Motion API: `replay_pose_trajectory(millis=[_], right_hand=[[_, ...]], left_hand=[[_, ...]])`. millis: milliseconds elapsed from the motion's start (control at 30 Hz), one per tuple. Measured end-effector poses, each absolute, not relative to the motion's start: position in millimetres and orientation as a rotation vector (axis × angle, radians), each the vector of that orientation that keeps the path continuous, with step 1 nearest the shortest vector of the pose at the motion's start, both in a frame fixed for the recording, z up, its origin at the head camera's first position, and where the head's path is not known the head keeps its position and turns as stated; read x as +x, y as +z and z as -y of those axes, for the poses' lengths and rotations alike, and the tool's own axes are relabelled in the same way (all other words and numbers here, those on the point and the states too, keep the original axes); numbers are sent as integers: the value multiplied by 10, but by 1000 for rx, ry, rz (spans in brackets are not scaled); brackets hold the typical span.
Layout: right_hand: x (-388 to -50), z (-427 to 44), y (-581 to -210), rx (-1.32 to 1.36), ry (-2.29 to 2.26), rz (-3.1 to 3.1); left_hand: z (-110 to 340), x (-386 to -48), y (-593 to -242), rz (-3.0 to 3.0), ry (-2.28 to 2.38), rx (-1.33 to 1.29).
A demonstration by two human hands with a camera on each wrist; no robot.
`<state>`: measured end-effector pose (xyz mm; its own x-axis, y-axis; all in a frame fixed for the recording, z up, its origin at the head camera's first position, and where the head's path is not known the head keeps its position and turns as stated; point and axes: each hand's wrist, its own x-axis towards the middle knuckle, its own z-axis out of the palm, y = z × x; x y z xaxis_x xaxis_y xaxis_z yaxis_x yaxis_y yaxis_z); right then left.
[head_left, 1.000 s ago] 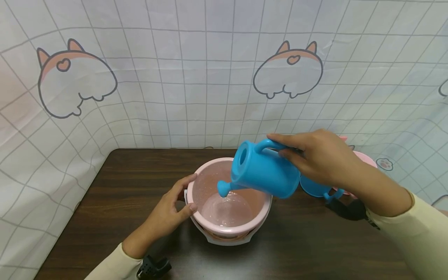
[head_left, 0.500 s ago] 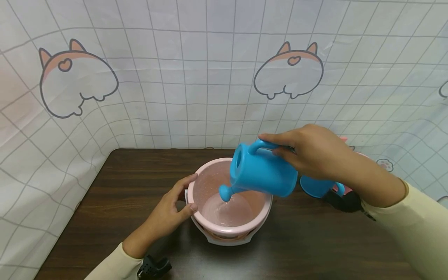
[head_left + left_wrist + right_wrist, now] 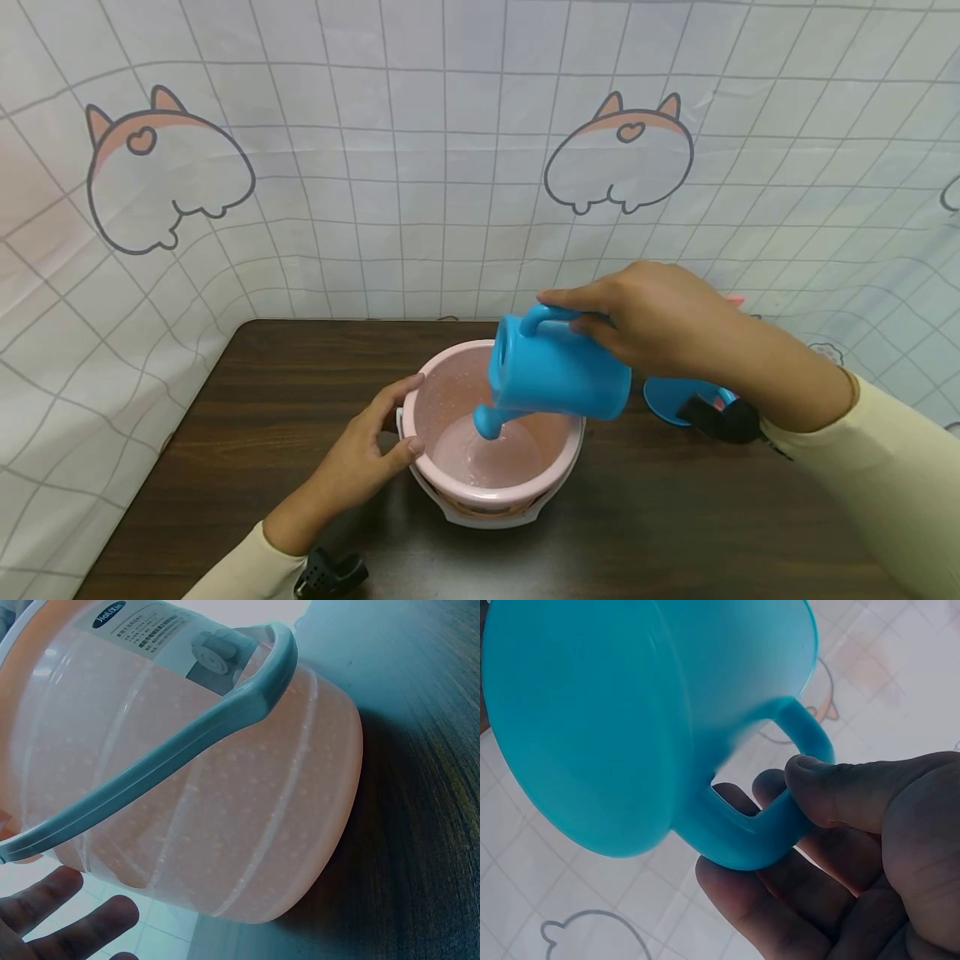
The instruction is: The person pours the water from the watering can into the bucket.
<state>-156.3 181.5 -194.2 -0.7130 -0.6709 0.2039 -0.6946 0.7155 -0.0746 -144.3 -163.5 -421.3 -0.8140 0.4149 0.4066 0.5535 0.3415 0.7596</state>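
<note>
My left hand (image 3: 358,458) holds the left rim of a pale pink bucket (image 3: 487,497), thumb and a fingertip over the edge. In the left wrist view, two other fingers (image 3: 94,926) stretch beside the bucket's wall, below its lowered grey-looking handle (image 3: 150,772). My right hand (image 3: 660,321) grips the handle of a blue watering can (image 3: 562,375). The can lies tilted over the bucket, its round spout head (image 3: 488,422) pointing down inside the rim. A little clear water seems to lie at the bucket's bottom. In the right wrist view, thumb and fingers wrap the can's handle (image 3: 742,840).
Behind the right forearm stands a blue container (image 3: 663,400) with a handle, and a bit of something pink (image 3: 735,300) shows there. The dark wooden table (image 3: 247,433) meets a white gridded cloth (image 3: 420,233) at its back edge.
My right hand has moved slightly left with the watering can, and the can's spout head sits a little lower and further right. The left hand and bucket stay put.
</note>
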Motion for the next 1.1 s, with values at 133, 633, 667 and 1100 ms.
replay_pose_trajectory(millis=[133, 633, 667, 1100], right_hand=[[-1560, -1774, -1917, 1092, 178, 2791], [-1555, -1691, -1863, 1046, 87, 2874], [-1553, -1691, -1862, 1043, 82, 2877], [-1543, -1726, -1877, 1068, 127, 2838]], left_hand=[[1635, -1442, -4212, 2450, -1475, -896], [1634, -1451, -4227, 2445, -1476, -902], [1634, -1452, -4227, 2443, -1478, -904], [1631, -1445, -4213, 2458, -1484, -894]])
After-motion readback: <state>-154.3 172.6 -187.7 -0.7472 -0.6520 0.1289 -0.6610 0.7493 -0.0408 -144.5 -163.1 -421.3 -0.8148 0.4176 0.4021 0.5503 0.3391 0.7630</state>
